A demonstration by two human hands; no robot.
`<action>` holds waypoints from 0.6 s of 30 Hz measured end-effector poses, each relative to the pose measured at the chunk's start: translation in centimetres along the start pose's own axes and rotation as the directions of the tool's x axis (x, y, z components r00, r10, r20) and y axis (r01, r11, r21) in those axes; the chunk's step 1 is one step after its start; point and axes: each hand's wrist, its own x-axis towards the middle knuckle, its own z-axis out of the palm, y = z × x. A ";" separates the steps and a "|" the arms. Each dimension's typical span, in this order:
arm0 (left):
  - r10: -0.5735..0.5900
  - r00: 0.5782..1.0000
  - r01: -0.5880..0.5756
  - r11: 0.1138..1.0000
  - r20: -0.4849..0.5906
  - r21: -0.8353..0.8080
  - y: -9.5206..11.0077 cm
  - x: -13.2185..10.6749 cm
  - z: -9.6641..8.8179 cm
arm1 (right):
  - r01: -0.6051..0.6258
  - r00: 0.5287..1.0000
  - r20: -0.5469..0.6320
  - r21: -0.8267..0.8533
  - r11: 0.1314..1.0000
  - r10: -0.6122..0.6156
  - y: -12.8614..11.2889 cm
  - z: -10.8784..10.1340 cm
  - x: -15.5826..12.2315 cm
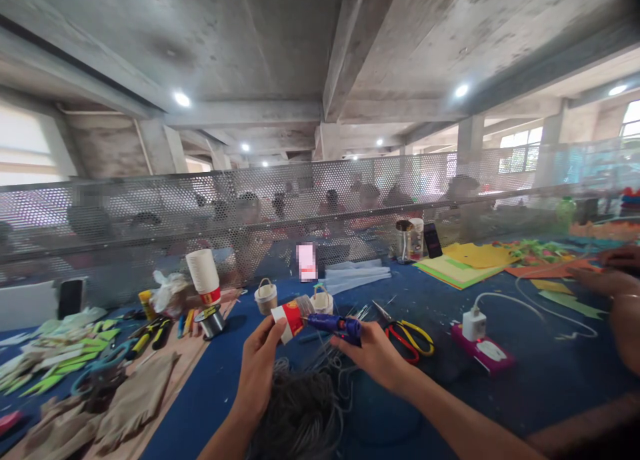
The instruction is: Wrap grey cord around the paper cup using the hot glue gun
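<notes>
My left hand [256, 363] is closed around a red and white paper cup [289, 320], tilted on its side with one end toward the right. In my right hand [376, 359] is a blue glue gun [330, 324], its nozzle close to that end of the cup; whether they touch I cannot tell. Below, between my forearms, lies a heap of grey cord [300, 410]. Just behind the cup stand a small pale basket with a handle [266, 300] and another little basket [323, 304]. Scissors with red and yellow handles [417, 340] rest right of my right hand.
A tilted stack of paper cups [203, 273] stands left on a metal tin [211, 323]. Gloves [137, 397] and green scraps [75, 357] lie far left. A magenta power block [493, 360] with a plugged-in charger is at right, near another person's hand [607, 280]. Perforated panels [280, 207] line the back.
</notes>
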 end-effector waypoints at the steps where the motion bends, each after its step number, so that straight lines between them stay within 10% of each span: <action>1: -0.007 1.000 0.007 1.000 -0.002 -0.008 -0.1 0.0 0.0 | 0.003 1.000 0.003 -0.001 1.000 -0.003 0.0 0.0 0.0; 18: 0.008 1.000 -0.008 1.000 0.007 0.017 -0.3 0.3 0.0 | -0.025 1.000 0.006 0.026 0.999 0.025 0.5 0.1 0.0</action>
